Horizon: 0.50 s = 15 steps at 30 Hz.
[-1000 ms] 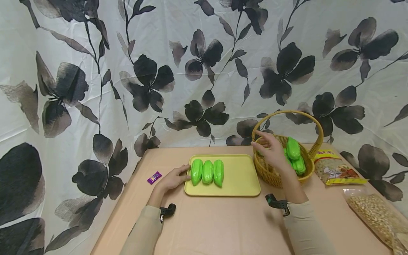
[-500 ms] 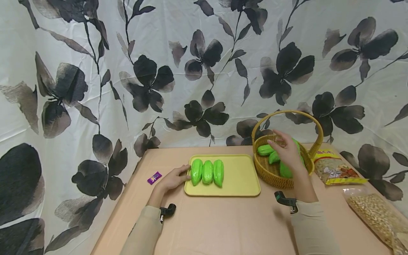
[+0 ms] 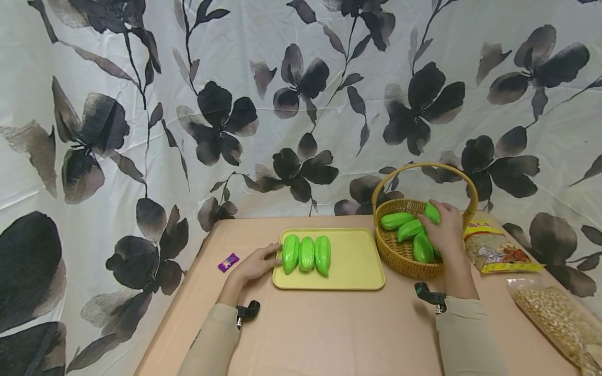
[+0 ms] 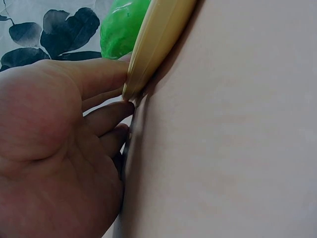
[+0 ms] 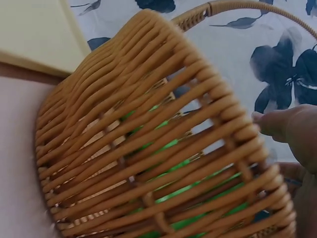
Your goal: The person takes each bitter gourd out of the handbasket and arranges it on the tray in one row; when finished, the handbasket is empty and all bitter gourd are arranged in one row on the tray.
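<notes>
Basket (image 3: 409,269) on one side, tray (image 3: 357,258) on the other, a hand at each

From where I'm standing, the right hand (image 3: 443,230) is at the basket's right side, its fingers arched about the upper green vegetable (image 3: 431,212); whether they have closed on it I can't tell, because the hand itself hides the contact. The left hand (image 3: 254,262) pinches the tray's left rim. Three green vegetables (image 3: 307,254) lie side by side on the tray, toward its left edge; the others are in the basket, just beyond the tray's right edge and near the back edge of the worktop (image 3: 329,334).

They look glossy, so I'd judge that a shallow hold could let the upper one slide back onto its neighbours. The handle (image 3: 425,165) arches overhead and might snag a knuckle or a raised vegetable. The wrist sits by the basket's front rim, so a low pull could drag or tip it. Should the left fingers lift the tray's rim, the three could roll toward its right edge.

A second ago the right hand was above the basket's left side; it has since crossed to the right. Two vegetables on the left (image 3: 396,221), hidden under it then, show plainly now. The left hand, the tray and its three vegetables look unmoved.
</notes>
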Available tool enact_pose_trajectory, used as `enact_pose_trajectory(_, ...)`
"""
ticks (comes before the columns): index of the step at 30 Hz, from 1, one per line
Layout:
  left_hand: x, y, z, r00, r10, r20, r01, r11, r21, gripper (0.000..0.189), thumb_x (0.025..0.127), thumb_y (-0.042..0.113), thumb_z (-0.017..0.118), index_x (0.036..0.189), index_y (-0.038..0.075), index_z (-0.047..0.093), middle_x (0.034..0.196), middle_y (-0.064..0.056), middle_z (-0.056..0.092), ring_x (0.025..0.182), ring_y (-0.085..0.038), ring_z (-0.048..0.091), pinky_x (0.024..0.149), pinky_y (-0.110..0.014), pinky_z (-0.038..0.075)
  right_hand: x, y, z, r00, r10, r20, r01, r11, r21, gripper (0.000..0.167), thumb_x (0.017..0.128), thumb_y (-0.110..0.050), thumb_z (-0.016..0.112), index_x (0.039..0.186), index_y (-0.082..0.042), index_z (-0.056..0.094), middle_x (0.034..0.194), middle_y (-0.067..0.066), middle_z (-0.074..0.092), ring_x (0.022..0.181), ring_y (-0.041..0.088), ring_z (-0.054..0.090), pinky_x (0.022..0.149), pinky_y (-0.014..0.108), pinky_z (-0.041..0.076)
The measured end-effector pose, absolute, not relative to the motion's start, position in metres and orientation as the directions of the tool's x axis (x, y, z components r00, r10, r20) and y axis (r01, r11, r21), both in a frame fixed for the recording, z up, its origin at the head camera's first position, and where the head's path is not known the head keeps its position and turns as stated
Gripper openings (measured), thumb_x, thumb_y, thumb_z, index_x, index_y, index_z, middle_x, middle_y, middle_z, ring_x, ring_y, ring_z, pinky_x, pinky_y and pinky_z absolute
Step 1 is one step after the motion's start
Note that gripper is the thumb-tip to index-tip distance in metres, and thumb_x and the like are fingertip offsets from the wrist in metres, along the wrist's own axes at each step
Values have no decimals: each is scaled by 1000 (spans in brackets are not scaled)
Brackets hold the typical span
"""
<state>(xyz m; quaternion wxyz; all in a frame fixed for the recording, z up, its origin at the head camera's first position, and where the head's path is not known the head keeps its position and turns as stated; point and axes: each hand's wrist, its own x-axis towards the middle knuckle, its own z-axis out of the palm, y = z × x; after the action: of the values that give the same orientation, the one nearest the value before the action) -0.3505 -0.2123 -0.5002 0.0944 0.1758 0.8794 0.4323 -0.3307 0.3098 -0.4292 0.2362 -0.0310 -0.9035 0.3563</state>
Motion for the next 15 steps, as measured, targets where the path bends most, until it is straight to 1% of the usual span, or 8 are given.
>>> enact_pose_trajectory(4, -350, -212, -500, -921, 390, -19, 223, 565, 795, 62, 102, 26, 66, 157, 5, 45, 167, -19, 34, 160, -40, 18, 132, -55, 13, -332, 312, -436, -895, 221, 388, -90, 763, -640, 61, 106, -29, 60, 156, 1, 42, 154, 42, 32, 143, 65, 26, 112, 79, 27)
enact_pose_trajectory(9, -351, -212, -500, -922, 386, -22, 217, 564, 796, 62, 102, 27, 66, 157, 6, 45, 167, -18, 34, 160, -40, 18, 132, -55, 13, -334, 315, -442, -923, 214, 319, -41, 771, -635, 64, 106, -29, 60, 158, 1, 38, 158, 45, 22, 141, 71, 22, 110, 83, 27)
enact_pose_trajectory(13, -350, -212, -500, -921, 390, -18, 223, 564, 795, 63, 102, 27, 66, 157, 5, 44, 167, -19, 34, 160, -40, 18, 132, -54, 13, -336, 319, -445, -950, 189, 249, -8, 782, -623, 70, 106, -35, 59, 161, -1, 32, 161, 44, 14, 140, 75, 19, 107, 86, 27)
enact_pose_trajectory(15, -350, -212, -499, -920, 391, -18, 225, 565, 794, 63, 102, 27, 66, 157, 5, 44, 168, -19, 34, 160, -39, 18, 132, -54, 13, -337, 320, -446, -959, 175, 221, 2, 787, -617, 73, 106, -38, 58, 162, -1, 30, 162, 44, 11, 140, 75, 17, 107, 86, 25)
